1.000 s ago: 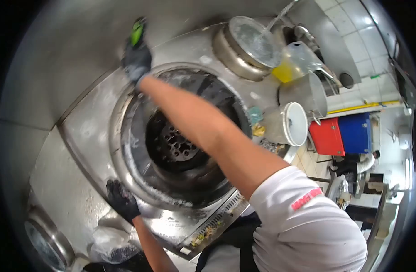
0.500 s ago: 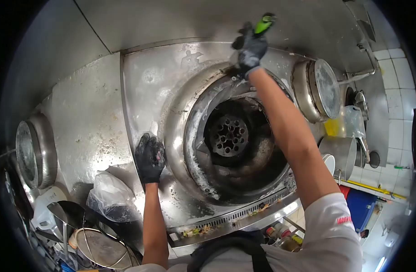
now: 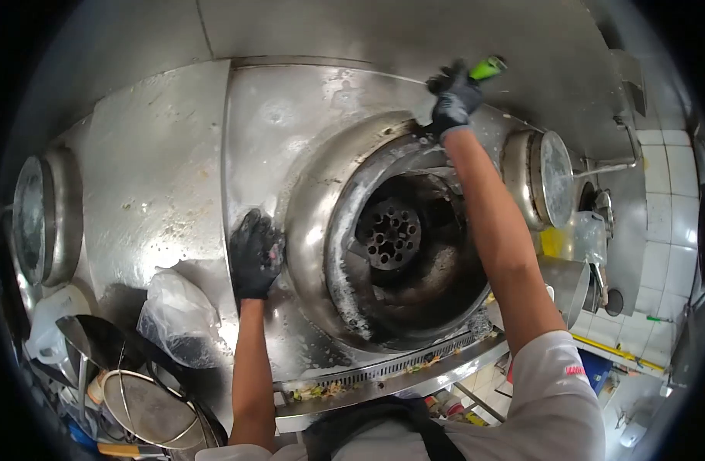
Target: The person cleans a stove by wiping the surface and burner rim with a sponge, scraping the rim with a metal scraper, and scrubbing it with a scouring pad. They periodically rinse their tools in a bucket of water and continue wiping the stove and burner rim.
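Note:
My right hand (image 3: 457, 98), in a black glove, is closed around a tool with a bright green handle (image 3: 487, 67). The handle's end points up and right; the tool's working end is hidden, so its kind does not show. That hand is over the far side of the round metal wok burner (image 3: 314, 192), near the back wall. In its pit sits a burner plate with round holes (image 3: 393, 235). Pale residue streaks the inner rim. My left hand (image 3: 256, 255), also black-gloved, lies flat on the steel counter (image 3: 156, 184) against the burner's left side, holding nothing visible.
Food scraps (image 3: 314, 390) lie along the slotted front drain. Lidded round pots (image 3: 556, 180) stand right and left (image 3: 31, 219). A clear plastic bag (image 3: 179, 315), a sieve (image 3: 149, 407) and a white jug (image 3: 56, 323) crowd the lower left. Tiled wall (image 3: 668, 200) rises at right.
My right hand, with the green-handled tool, has shifted right and slightly down along the burner's far side. My left hand stays on the counter. The view has tilted slightly.

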Available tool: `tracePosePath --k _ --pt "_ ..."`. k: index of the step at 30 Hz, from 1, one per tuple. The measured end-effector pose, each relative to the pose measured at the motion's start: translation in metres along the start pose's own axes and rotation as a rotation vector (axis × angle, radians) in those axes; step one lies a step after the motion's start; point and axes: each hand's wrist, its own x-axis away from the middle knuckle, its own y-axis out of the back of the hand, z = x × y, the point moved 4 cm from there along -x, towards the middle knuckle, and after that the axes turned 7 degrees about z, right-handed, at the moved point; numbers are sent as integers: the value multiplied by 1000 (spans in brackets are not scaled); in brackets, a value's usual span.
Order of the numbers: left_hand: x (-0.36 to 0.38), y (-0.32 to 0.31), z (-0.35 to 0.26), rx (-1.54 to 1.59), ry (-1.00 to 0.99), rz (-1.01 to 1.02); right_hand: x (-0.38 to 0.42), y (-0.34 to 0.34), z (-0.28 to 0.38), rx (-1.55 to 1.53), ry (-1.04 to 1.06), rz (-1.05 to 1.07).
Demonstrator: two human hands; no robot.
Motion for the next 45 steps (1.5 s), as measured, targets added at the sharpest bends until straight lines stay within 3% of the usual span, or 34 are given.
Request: tracePosePath --k 3,6,7,8,10,13,14,16,18,20,21,22,24,26,28,30,31,32,34,35,36,38,39,40,42,43,44,45 --pt "-4 -1 4 3 34 -17 34 -14 -16 -151 -101 -44" --pt "-1 1 1 21 13 -52 78 -62 3 161 47 239" --pt "0 2 -1 16 21 -43 68 -60 7 31 10 255" --pt "1 2 1 15 23 -36 62 -59 12 -17 -68 91" --pt "1 -2 9 2 18 -49 85 -58 5 -4 -74 80" --pt "18 -4 6 60 72 -99 115 -85 7 51 -20 391" --pt "37 -5 7 54 77 -102 106 -86 15 54 0 403" --pt "98 -15 -1 100 232 -128 87 -74 -2 -175 -140 220" --pt "160 -19 -16 -59 260 -22 134 -85 12 26 -147 309" --pt "208 -8 -48 -162 388 18 148 -86 3 64 -20 461" --pt "239 -12 -55 -16 469 -18 141 -88 10 46 -93 398" --pt "241 -3 -65 -151 444 -24 122 -80 8 -41 -29 349" --pt "250 5 -73 -289 419 -29 111 -75 7 -203 -146 205" --pt "256 -9 -70 -368 471 86 146 -81 7 -13 -79 247" --pt "257 -9 -71 -365 469 37 146 -89 4 62 27 451" --pt "255 -2 -68 -240 474 68 112 -78 -2 -71 -150 256" --pt "258 -5 -70 -422 395 132 108 -73 -8 -239 -250 217" --pt "260 -9 -67 -422 393 126 121 -78 -7 -241 -245 220" --pt "269 -21 -65 -474 457 119 155 -95 5 88 49 342" --pt "274 -20 -62 -506 363 156 140 -93 5 170 51 396" --pt "278 -19 -60 -513 360 161 126 -90 7 10 -6 372" --pt "281 -22 -57 -441 438 175 124 -83 5 -109 -34 187" --pt "266 -10 -60 -315 408 84 133 -86 3 -5 -63 251" --pt "264 -14 -62 -309 420 72 141 -91 4 119 46 319" --pt "271 -13 -60 -275 442 64 115 -80 9 138 32 383" --pt "274 -12 -57 -272 445 63 97 -72 1 -110 -32 133" --pt "275 -12 -54 -276 440 71 100 -67 -4 -187 -178 177" --pt "274 -16 -53 -276 442 72 118 -74 4 -117 -120 224"
